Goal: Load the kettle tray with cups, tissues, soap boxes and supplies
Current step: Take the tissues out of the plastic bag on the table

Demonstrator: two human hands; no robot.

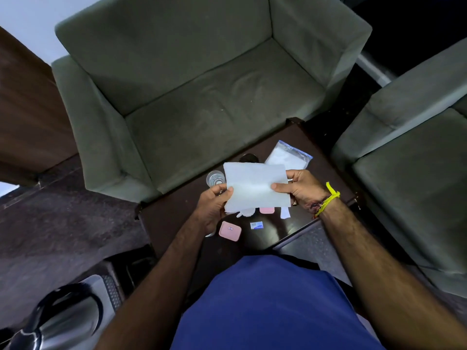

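Observation:
I hold a white tissue sheet flat above the dark wooden table. My left hand pinches its lower left edge and my right hand pinches its right edge. Under the sheet lie a pink soap box, a second pink box partly hidden, a small blue-white sachet and a white paper piece. A clear glass cup stands behind my left hand. A plastic pack of tissues lies at the table's far side. A steel kettle on its tray sits low at the left.
A green armchair stands right behind the table, and a second green seat is at the right. A dark round object sits on the table behind the sheet. Dark floor spreads to the left.

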